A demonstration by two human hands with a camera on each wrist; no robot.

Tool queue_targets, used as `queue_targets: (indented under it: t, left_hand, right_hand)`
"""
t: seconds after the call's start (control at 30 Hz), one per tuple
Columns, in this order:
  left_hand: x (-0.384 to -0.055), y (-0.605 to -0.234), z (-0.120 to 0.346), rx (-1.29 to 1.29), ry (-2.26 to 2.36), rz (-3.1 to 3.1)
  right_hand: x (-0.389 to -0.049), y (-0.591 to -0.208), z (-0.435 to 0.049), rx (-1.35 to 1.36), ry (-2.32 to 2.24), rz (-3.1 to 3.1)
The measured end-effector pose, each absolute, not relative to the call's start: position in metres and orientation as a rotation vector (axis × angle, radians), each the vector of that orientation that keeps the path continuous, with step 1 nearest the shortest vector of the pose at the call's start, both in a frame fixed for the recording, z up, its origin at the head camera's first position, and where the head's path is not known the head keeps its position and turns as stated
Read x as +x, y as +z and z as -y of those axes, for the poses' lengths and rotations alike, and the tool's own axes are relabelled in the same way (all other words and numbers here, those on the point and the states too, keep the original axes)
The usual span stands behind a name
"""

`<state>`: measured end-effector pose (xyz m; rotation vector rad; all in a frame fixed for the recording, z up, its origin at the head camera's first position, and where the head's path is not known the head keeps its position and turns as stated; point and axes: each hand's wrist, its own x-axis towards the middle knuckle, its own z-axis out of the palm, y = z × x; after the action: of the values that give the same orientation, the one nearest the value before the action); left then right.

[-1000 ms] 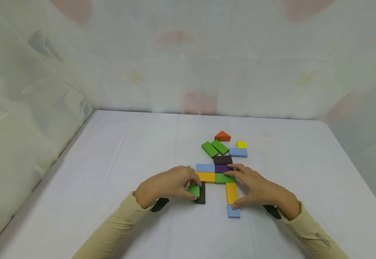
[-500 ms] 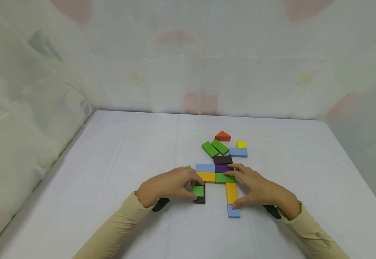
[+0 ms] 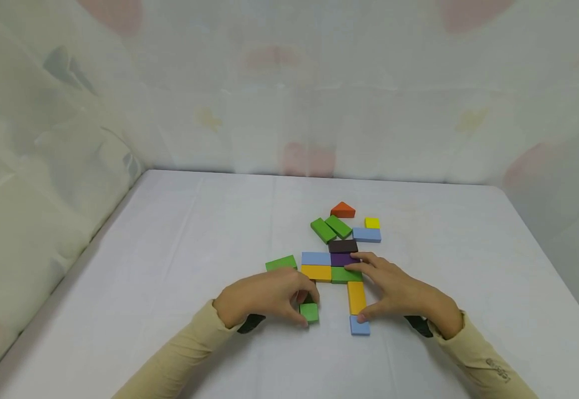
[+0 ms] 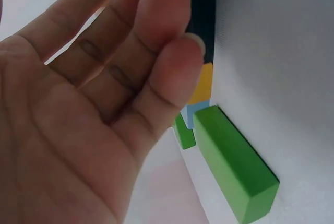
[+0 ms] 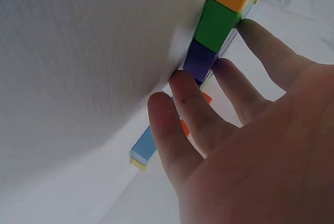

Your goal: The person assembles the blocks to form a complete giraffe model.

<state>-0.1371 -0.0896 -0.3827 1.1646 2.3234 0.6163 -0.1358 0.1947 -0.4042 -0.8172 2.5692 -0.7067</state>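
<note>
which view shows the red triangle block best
The head view: the red triangle block shows whole there, uncovered. In the right wrist view, only red patches show between the fingers; the left wrist view does not show it.

Those blocks (image 3: 316, 272) look smooth, faintly glossy; the table cover (image 3: 209, 227) seems matt cloth, the drape (image 3: 394, 105) beyond it soft, creased fabric
</note>
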Motion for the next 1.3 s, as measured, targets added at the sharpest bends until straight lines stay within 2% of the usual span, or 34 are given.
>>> queue_targets:
  t: [0.83, 1.3]
  left_hand:
    - [-0.1295, -0.3829, 0.0868, 1.094, 0.503, -2.314]
    - [-0.1293, -0.3883, 0.0853, 1.163, 0.478, -2.321]
  right_hand:
    - [-0.1349, -0.4028, -0.1935, -0.811, -0.686, -2.570]
    - [-0.1348, -0.4032, -0.1943, -0.797, -0.687, -2.569]
